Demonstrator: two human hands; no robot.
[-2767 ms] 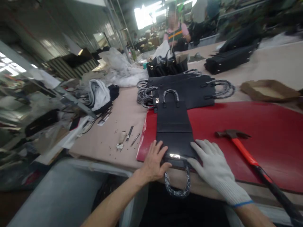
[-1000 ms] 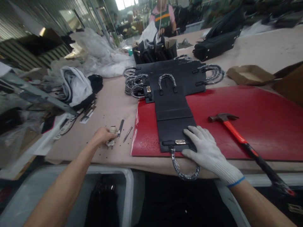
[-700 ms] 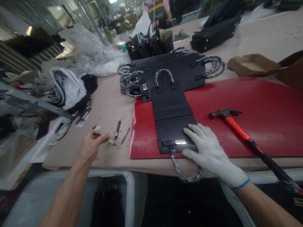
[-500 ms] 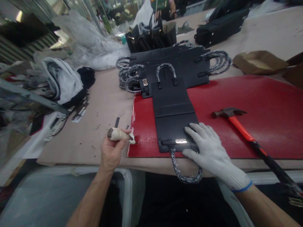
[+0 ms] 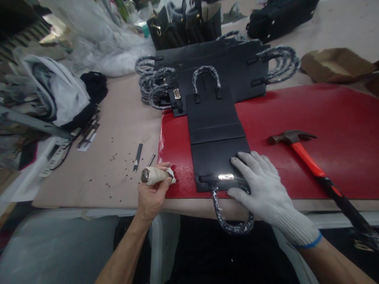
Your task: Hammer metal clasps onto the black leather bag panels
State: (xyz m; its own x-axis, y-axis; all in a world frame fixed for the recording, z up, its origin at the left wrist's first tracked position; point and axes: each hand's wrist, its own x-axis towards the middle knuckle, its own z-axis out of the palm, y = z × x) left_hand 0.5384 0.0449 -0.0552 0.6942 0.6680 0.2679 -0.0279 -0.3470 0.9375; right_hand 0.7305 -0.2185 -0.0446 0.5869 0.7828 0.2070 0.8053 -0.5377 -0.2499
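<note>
Black bag panel (image 5: 217,146) lies flat, unfolded, metal clasp (image 5: 225,176) shining.

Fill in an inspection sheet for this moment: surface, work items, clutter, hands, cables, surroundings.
Surface: beige table with a red mat laid on it.
Work items: flat black bag panel on the mat, its metal clasp and wrapped handle at the near edge; the handle hangs over the table edge.
Clutter: hammer on the mat; two small metal tools and dark specks on the table; stacked bag panels; cardboard tray; cloth pile.
Hands: left hand bare, grips a tape-wrapped tool; right hand gloved, flat on the panel.
Cables: nothing seen.
Surroundings: finished black bags further back.
</note>
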